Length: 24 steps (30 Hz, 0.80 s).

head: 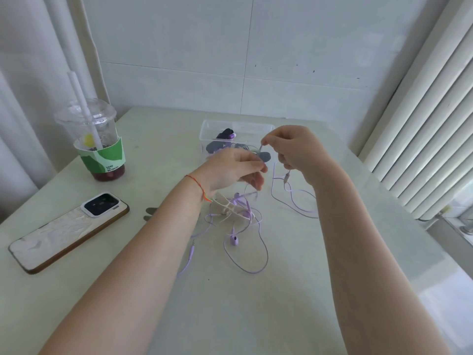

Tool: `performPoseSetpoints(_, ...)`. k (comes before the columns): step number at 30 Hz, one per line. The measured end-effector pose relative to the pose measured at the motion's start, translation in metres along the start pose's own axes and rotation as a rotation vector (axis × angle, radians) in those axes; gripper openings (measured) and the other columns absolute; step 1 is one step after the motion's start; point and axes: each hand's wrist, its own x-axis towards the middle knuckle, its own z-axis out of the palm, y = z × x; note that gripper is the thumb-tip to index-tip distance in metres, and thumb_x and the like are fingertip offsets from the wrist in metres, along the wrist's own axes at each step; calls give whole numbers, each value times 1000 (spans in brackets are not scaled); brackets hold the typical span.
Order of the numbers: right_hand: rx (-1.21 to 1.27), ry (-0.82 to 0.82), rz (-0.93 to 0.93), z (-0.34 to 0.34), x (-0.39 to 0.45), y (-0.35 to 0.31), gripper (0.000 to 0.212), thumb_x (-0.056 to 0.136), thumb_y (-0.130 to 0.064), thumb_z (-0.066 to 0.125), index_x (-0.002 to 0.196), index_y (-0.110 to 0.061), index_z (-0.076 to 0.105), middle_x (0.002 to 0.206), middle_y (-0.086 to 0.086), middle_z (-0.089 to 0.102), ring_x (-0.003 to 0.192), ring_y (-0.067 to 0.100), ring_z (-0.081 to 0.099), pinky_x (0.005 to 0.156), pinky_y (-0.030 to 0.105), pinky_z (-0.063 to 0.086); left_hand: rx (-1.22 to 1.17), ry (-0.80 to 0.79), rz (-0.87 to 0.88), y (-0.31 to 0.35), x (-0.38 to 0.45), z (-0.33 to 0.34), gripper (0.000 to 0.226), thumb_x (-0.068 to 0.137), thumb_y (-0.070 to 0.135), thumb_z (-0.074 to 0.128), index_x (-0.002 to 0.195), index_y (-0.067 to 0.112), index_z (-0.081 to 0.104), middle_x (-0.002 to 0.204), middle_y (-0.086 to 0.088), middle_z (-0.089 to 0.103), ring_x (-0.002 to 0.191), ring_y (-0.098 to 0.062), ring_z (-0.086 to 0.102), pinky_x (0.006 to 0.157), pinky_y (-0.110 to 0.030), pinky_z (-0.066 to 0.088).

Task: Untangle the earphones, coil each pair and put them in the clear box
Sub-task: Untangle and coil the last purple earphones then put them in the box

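Only readable text: small white print "DARE TO BE FRESH" on green-and-white paper sleeve [102, 157] wrapped round clear plastic drink cup [89, 126] with domed lid and white straw, at 10 o'clock on table. Stacked in short lines, rotated sideways, low on sleeve. Slightly blurred. No other lettering, numbers or logos legible anywhere.

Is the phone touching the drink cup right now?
Apart. The head view shows bare table between the phone and the drink cup, which stands farther back.
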Motion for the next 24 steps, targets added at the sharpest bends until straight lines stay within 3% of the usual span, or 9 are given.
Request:
performPoseSetpoints(4,172,355,111,-7,12,9,19,90,-7,43,79,-7,58,66,6,46,52,20,42,48,26,35,53,66,-45,0,-4,-10,14,96,15,57,86,11,66,71,-2,68,68,-17,64,85,-36,49)
performPoseSetpoints(7,27,478,150,-13,19,22,27,87,-8,40,99,6,59,83,8,51,67,23,49,62,30,42,63,92,-76,-2,-3,-14,14,95,16,60,84,13,68,74,-1,70,67,-16,66,81,-35,50)
performPoseSetpoints(10,-167,393,72,-7,13,19,35,85,-4,40,110,-12,64,113,3,58,95,17,55,80,24,41,68,75,-90,-2,-3,-12,12,94,16,61,86,12,70,71,-3,69,64,-17,65,81,-36,53)
performPoseSetpoints(13,-118,144,-65,5,3,4,33,84,0,43,92,-20,69,96,-4,68,94,12,61,83,23,45,40,62,-93,0,-3,-12,11,92,18,66,91,9,72,71,-4,66,64,-17,63,72,-31,57)
performPoseSetpoints(15,-63,-80,-69,14,-2,-1,33,81,2,44,85,-17,70,88,2,72,89,17,66,87,30,52,50,60,-82,2,-4,-12,14,91,19,67,94,7,73,71,-4,63,64,-15,61,67,-25,56)
performPoseSetpoints(16,-74,-164,-47,18,-3,-1,32,81,2,43,85,-15,70,87,9,73,84,21,68,84,33,54,64,65,-74,3,-5,-12,16,91,20,67,95,5,72,71,-4,62,64,-14,60,66,-24,55)
performPoseSetpoints(18,-131,-264,8,21,-5,1,25,86,-4,44,91,-9,67,78,16,69,62,24,61,64,33,51,68,77,-58,3,-6,-14,21,92,19,66,98,0,71,71,-5,61,63,-12,59,65,-24,54)
performPoseSetpoints(20,-180,-294,57,19,-6,3,20,93,-16,49,93,-2,64,65,7,59,52,18,45,49,26,37,56,92,-51,2,-7,-17,19,92,16,66,102,0,70,71,-4,61,63,-11,58,65,-26,54)
performPoseSetpoints(24,-337,-310,56,8,-8,3,31,85,-38,68,87,-7,68,63,1,46,56,16,38,53,26,33,56,63,-65,2,-11,-22,15,85,2,70,95,14,70,78,-2,65,69,-12,61,62,-26,55)
